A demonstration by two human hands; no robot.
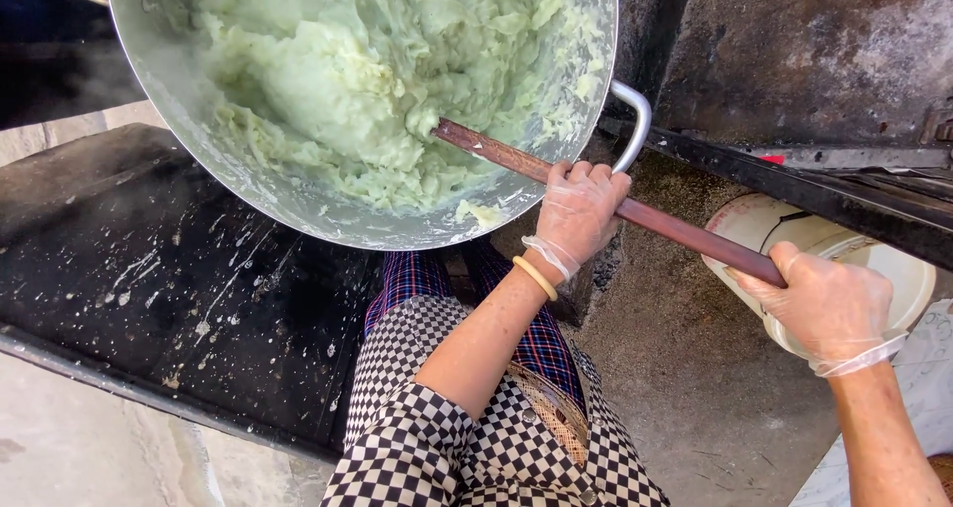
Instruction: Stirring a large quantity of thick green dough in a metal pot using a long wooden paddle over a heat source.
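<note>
View from above my own arms, looking down at a large metal pot [248,184] tilted toward me. The pot holds a thick, pale green mash [367,80] that fills most of its bowl and smears the inner wall up to the rim. A long brown wooden stick [675,227] runs diagonally from lower right to upper left; its far end is buried in the mash near the pot's near rim. My left hand [578,212], in a thin clear glove, is closed around the stick just outside the rim, knuckles up, with a yellow bangle [536,278] on the wrist. My right hand [829,303], also gloved, is wrapped around the stick's near end, well apart from the left. A curved metal handle [635,120] on the pot's side stands just beyond my left hand. The pot rests over a black, spattered surface [169,289] at left. Below my right hand stands a cream-coloured bucket [784,231], partly under a dark metal ledge [824,194]. My black-and-white checked sleeve [417,437] and blue plaid garment [412,279] fill the lower centre, above a rough concrete floor [695,388]
</note>
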